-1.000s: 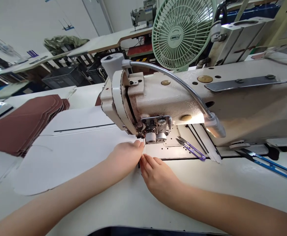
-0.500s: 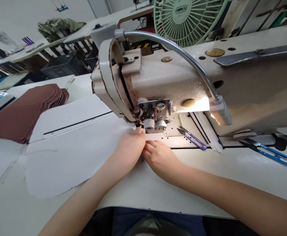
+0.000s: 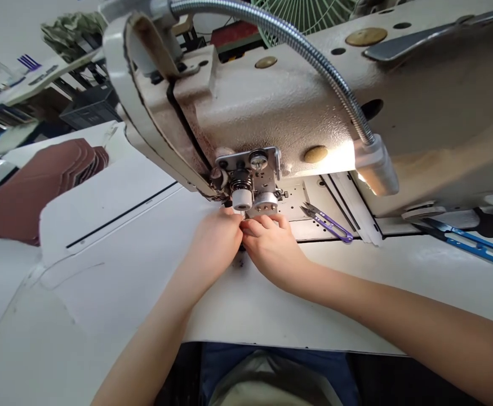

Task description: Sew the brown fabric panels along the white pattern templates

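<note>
A sewing machine [image 3: 271, 118] fills the upper middle, its lamp lit. Just below its needle area, my left hand [image 3: 214, 242] has its fingers closed, their tips hidden beside the machine head. My right hand [image 3: 274, 251] meets it from the right, with curled fingers pressed together at the same spot. Whatever lies between the fingertips is too small or covered to make out. Under and left of my left arm lies a large white panel [image 3: 132, 265] with a black strip [image 3: 121, 215] along it. Purple thread snips [image 3: 328, 223] rest on the machine bed, right of my right hand.
Blue thread snips [image 3: 474, 242] lie at the right under the machine arm. A stack of brown panels [image 3: 39, 189] sits at the left. Behind the machine stand a green fan [image 3: 309, 17] and a dark crate [image 3: 89, 107]. The table's front edge is near my lap.
The view has come closer to the machine, which looks larger. Both hands stay at the needle area, and my right fingers are now higher, against the left fingertips. Snips and panels lie as before.
</note>
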Demonstrator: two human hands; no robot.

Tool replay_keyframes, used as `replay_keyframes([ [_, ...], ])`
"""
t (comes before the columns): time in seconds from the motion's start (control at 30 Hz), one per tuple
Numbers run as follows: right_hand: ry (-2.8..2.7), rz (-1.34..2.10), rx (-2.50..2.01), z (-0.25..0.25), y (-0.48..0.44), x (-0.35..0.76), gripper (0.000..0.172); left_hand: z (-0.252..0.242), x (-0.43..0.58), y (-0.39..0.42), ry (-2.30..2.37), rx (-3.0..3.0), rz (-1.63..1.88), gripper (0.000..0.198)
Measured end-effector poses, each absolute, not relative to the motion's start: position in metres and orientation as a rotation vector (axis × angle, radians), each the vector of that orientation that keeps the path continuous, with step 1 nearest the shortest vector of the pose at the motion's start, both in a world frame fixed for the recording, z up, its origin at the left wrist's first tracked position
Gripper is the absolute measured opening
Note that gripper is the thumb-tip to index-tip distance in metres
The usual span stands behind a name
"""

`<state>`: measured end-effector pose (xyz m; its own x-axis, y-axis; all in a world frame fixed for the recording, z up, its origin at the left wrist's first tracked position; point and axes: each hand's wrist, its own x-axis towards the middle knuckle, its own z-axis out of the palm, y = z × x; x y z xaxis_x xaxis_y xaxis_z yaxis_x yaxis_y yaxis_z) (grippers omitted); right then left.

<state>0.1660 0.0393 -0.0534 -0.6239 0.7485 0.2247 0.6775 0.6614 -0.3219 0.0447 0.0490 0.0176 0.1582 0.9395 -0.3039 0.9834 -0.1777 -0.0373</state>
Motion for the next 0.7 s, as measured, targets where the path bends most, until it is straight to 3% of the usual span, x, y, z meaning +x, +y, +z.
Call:
replay_keyframes([
  [0.7,-2.497,0.270,-1.344,-0.057,0.048,0.164,0.026,0.004,0.029,0.054,1.885,2.365,-0.215,0.027],
])
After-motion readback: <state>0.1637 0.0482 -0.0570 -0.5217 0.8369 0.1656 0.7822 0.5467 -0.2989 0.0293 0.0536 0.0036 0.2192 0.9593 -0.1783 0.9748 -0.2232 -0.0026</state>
